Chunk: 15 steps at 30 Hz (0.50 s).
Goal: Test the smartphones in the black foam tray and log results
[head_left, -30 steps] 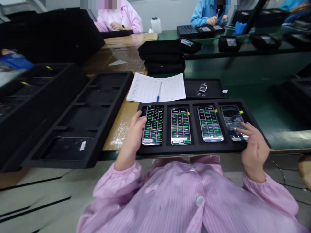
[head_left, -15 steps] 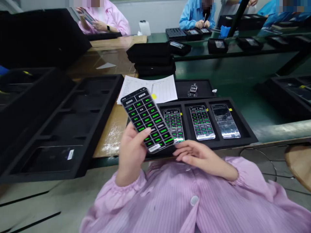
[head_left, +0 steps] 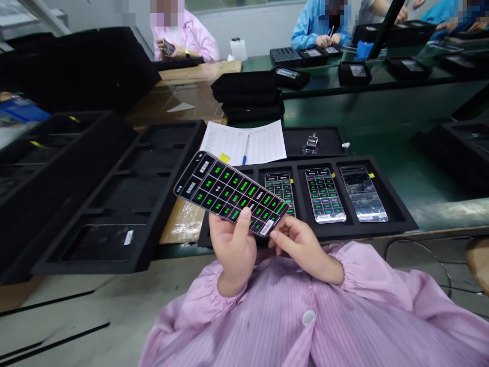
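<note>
A smartphone (head_left: 231,193) with a grid of green labels on its dark screen is tilted above the bench. My left hand (head_left: 235,244) is closed around its lower half, thumb on the screen. At the phone's bottom corner, my right hand (head_left: 301,247) pinches the edge with thumb and fingers, partly hidden behind it. Just beyond lies a black foam tray (head_left: 397,216) with a phone (head_left: 280,182) half covered by the held one, a second lit phone (head_left: 325,196), and a phone with a dark, reflective screen (head_left: 363,193).
A printed sheet (head_left: 263,140) with a blue pen (head_left: 245,150) lies behind the tray, beside a metal clip-like part (head_left: 311,143). To the left, a long foam tray (head_left: 153,158) holds one dark phone (head_left: 105,242). Stacked black trays (head_left: 248,92) stand farther back; co-workers sit across the bench.
The held phone has turned counterclockwise from nearly upright to a more sideways slant. My right hand has come in from beside it to grip its lower corner. The camera view has shifted slightly.
</note>
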### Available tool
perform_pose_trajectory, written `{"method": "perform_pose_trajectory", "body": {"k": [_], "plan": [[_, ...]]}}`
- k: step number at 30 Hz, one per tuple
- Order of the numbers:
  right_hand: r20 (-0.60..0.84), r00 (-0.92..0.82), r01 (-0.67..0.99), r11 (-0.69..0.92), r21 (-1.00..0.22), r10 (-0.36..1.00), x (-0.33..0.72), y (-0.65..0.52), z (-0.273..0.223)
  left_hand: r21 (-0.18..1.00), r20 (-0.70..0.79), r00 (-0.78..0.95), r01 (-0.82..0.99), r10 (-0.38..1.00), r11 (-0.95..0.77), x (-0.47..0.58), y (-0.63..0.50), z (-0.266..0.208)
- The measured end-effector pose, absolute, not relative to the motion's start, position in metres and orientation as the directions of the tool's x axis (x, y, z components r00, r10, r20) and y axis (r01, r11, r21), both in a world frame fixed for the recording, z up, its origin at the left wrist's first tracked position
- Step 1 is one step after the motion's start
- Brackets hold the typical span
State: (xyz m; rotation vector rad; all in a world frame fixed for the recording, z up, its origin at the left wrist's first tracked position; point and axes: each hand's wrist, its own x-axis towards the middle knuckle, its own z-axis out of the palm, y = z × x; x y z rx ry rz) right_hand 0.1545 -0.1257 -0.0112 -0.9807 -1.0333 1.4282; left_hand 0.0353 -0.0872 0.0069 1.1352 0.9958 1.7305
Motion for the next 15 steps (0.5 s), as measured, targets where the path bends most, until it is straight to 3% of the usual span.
{"method": "perform_pose_trajectory", "body": {"k": [8,12,15], "plan": [[-0.097,-0.194,-0.278,-0.150,-0.949,0.976,0.153,-0.124,-0.013,0.929,0.366,-0.311,0.060,0.877,-0.366,0.035,-0.100,0.000],[0.047,-0.110,-0.162,0.029,-0.986,0.993,0.153,-0.124,-0.007,0.921,0.374,-0.324,0.023,0.869,-0.389,0.038,-0.101,0.005],[0.198,-0.150,-0.070,0.189,-0.979,0.969,0.161,-0.130,-0.004,0.917,0.381,-0.334,0.020,0.862,-0.398,0.027,-0.089,0.017]]}}
